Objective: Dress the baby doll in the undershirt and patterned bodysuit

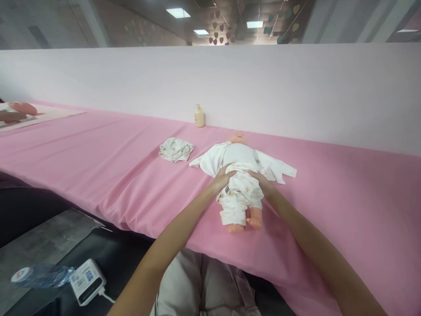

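Observation:
A baby doll (238, 137) lies on its back on the pink-covered table, head toward the wall and feet toward me. It wears a white top (238, 153), its sleeves spread wide to both sides. White patterned baby trousers (240, 186) are bunched around its hips and legs, and both feet poke out at the bottom. My left hand (224, 177) grips the trousers at the left side of the waist, its fingers closed on the cloth. At the opposite side, my right hand (262, 181) holds the waist of the trousers, with its fingers partly hidden by the fabric.
A folded patterned cloth (176, 149) lies left of the doll. Against the white wall (131, 83) stands a pump bottle (199, 116). Another doll (23, 108) is at the far left, with a person's arm over it. A water bottle (42, 275) and a white device (87, 281) rest below the table.

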### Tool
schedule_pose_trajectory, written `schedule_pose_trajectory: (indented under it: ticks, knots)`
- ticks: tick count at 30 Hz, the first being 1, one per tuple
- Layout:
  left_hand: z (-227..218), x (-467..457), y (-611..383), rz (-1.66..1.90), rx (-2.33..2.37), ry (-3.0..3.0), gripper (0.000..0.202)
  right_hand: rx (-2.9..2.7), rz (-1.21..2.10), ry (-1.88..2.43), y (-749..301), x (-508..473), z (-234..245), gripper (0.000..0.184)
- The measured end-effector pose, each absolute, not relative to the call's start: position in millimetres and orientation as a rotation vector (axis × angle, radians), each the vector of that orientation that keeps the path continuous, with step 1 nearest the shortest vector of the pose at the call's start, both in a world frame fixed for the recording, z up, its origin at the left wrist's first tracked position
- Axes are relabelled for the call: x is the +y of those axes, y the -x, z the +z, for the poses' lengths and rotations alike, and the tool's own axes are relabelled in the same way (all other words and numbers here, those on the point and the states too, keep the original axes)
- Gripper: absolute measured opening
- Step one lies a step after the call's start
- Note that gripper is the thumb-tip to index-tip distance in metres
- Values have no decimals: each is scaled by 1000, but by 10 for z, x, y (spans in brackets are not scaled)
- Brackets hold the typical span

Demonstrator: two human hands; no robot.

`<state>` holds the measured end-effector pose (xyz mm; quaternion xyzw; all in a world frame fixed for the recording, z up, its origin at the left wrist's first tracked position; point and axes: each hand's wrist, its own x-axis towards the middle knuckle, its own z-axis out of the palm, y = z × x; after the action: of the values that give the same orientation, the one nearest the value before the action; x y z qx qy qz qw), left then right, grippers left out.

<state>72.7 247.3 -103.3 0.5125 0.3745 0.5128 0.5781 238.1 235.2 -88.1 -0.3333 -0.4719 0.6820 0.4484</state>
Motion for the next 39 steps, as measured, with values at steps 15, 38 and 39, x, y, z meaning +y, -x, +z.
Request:
schedule_pose_trajectory:
  ticks: [15, 38, 39]
  knots:
    - [-883, 2349, -599, 932, 658, -1218, 86, -1168, 1680, 929, -2389, 2317, -886, 44]
    - [-982, 2425, -654, 995, 711, -1148, 68, -1259, 1782, 794, -2474, 2450, -999, 47]
    - [-970, 2411, -637, 973, 672, -1149, 75, -1270, 1786, 759, -2489, 2455, -1015, 50]
